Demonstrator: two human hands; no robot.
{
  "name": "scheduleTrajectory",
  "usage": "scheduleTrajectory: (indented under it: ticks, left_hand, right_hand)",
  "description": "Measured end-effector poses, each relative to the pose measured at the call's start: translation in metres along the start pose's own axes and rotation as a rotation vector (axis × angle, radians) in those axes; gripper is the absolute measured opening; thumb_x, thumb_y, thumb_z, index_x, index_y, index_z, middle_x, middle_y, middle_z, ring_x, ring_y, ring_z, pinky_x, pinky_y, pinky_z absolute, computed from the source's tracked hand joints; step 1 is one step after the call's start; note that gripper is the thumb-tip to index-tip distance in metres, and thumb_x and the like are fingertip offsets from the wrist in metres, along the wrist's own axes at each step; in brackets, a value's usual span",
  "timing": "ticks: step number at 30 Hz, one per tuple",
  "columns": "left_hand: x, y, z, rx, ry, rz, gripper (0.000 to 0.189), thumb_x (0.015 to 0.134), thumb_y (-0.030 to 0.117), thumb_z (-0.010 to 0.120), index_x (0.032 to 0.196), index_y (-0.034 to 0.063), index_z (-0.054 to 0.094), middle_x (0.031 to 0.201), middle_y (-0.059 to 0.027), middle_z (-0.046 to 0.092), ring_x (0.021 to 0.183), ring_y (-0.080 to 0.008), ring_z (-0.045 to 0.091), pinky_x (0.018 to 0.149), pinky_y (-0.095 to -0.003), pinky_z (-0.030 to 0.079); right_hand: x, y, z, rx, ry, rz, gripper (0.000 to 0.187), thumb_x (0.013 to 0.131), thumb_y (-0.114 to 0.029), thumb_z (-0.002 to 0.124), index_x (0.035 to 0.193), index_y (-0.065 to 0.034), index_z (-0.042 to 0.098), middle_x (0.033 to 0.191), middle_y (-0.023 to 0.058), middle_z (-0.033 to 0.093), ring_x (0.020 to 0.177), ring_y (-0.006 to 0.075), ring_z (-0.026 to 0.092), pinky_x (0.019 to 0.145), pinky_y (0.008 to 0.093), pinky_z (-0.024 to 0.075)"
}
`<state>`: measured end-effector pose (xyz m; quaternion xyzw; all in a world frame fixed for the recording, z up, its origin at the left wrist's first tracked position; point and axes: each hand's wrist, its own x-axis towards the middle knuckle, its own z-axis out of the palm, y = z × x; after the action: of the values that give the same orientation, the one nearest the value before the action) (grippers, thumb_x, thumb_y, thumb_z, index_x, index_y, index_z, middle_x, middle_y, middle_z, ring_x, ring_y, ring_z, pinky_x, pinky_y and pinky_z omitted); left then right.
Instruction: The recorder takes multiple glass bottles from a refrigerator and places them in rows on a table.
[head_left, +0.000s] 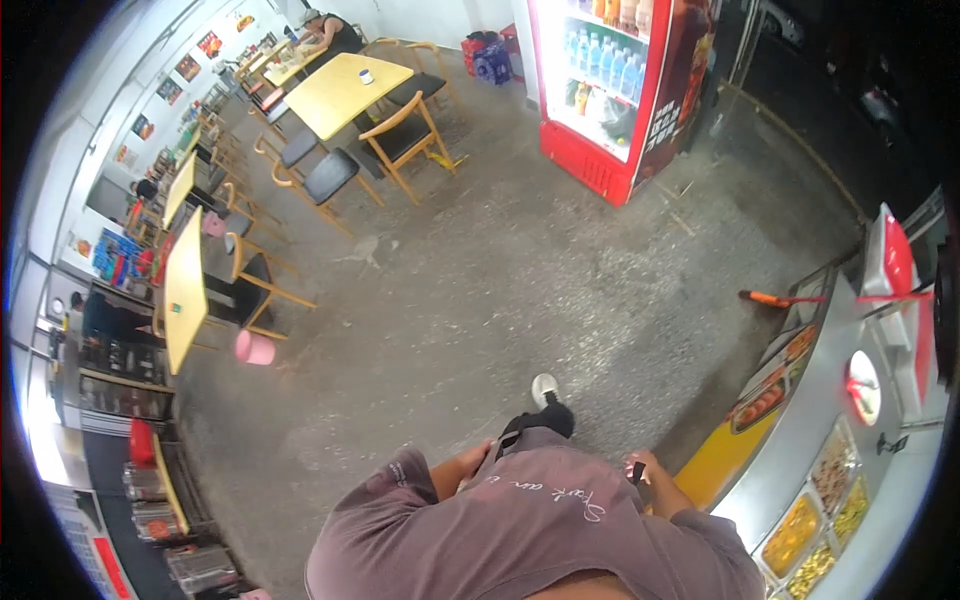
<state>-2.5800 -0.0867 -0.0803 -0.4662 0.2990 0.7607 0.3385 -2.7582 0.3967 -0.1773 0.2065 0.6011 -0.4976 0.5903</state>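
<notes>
My left hand (475, 457) is at my waist beside a dark strap (511, 437), its fingers partly hidden by the brown T-shirt (525, 517). Whether it grips anything cannot be made out. On the other side, my right hand (649, 466) is held low by my hip with curled fingers, and a short black strap (638, 472) shows in them. One white shoe (545, 390) is visible below me on the grey concrete floor (420, 300).
To my right runs a metal serving counter (829, 352) with food trays (791, 532) and a white plate (864, 388). An orange-handled tool (763, 298) juts from it. Ahead is a drinks fridge (585, 157). Left are tables (345, 90), chairs (330, 176), a pink bin (255, 347) and a seated person (334, 34).
</notes>
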Motion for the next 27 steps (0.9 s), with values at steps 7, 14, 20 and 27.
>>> scheduleTrajectory:
  ticks: [7, 14, 20, 27]
  left_hand:
    - [0.012, 0.08, -0.11, 0.105, -0.114, -0.056, 0.051, 0.098, 0.051, 0.045, 0.118, 0.0085, 0.064, 0.116, -0.0112, 0.066, 0.099, -0.0263, 0.064, 0.089, -0.0438, 0.051]
    - [0.051, 0.056, -0.089, 0.144, -0.047, -0.145, 0.061, 0.095, 0.059, 0.044, 0.127, 0.009, 0.06, 0.126, -0.0129, 0.061, 0.105, -0.0307, 0.062, 0.093, -0.0486, 0.048]
    - [0.074, 0.08, -0.002, 0.046, 0.1, -0.211, 0.071, 0.092, 0.066, 0.044, 0.134, 0.0094, 0.056, 0.134, -0.0145, 0.058, 0.111, -0.0345, 0.06, 0.097, -0.0528, 0.046]
    - [0.086, 0.025, 0.033, -0.207, 0.168, -0.132, 0.081, 0.089, 0.07, 0.046, 0.142, 0.0092, 0.048, 0.145, -0.016, 0.048, 0.116, -0.0381, 0.056, 0.1, -0.0565, 0.043]
  right_hand:
    - [-0.043, -0.12, -0.049, -0.587, 0.201, -0.18, 0.022, 0.092, -0.021, 0.057, 0.106, -0.0061, 0.066, 0.088, 0.0106, 0.067, 0.066, 0.0222, 0.063, 0.055, 0.0408, 0.0505]
    - [-0.052, -0.291, -0.039, -0.578, 0.412, 0.041, 0.029, 0.093, -0.028, 0.06, 0.109, -0.0047, 0.062, 0.102, 0.0137, 0.067, 0.077, 0.0283, 0.068, 0.073, 0.0466, 0.0567]
    - [0.013, -0.388, 0.039, -0.808, 0.252, -0.055, 0.031, 0.09, -0.026, 0.065, 0.11, -0.0033, 0.063, 0.098, 0.0126, 0.069, 0.075, 0.0253, 0.068, 0.066, 0.0412, 0.0571]
    - [0.083, -0.47, 0.159, -1.406, -0.241, -0.16, 0.026, 0.088, -0.021, 0.066, 0.104, -0.0003, 0.067, 0.086, 0.0104, 0.069, 0.067, 0.0204, 0.067, 0.058, 0.0346, 0.0556]
